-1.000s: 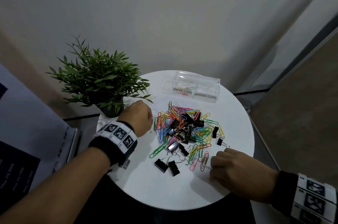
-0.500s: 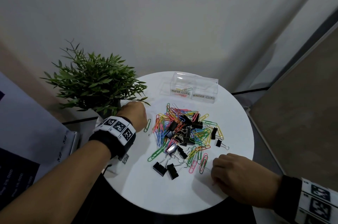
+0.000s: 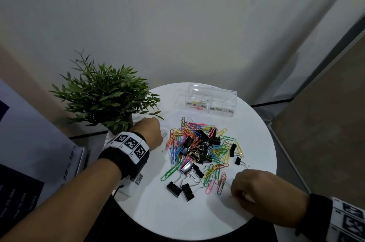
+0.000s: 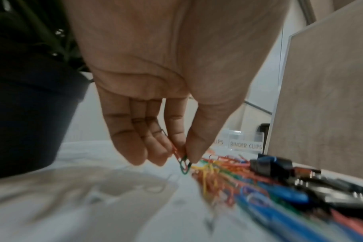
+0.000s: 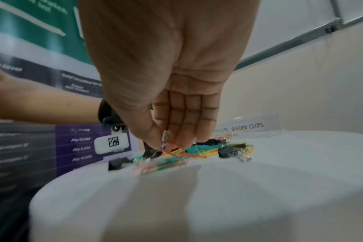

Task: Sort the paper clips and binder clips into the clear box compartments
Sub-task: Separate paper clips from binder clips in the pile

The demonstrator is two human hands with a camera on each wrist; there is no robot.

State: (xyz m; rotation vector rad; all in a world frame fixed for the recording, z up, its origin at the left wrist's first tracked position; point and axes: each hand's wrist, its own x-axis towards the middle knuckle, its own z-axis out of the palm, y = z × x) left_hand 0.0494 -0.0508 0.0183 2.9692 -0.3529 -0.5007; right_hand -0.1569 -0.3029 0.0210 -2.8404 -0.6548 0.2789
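A heap of coloured paper clips (image 3: 199, 143) mixed with black binder clips (image 3: 204, 155) lies in the middle of the round white table (image 3: 158, 218). The clear box (image 3: 211, 101) stands at the far edge, labelled PAPER CLIPS on its left and BINDER CLIPS on its right; a few paper clips lie in the left compartment. My left hand (image 3: 149, 133) hovers left of the heap and pinches green and red paper clips (image 4: 183, 164) between thumb and fingers. My right hand (image 3: 254, 192) sits at the heap's near right and pinches an orange paper clip (image 5: 174, 151).
A potted green plant (image 3: 106, 99) in a dark pot stands at the table's left edge, close behind my left hand. Two black binder clips (image 3: 178, 190) lie apart at the near side of the heap. A printed board leans at the far left.
My left hand drew back leftward from the heap with paper clips in its pinch. My right hand shifted slightly toward me at the heap's near right.
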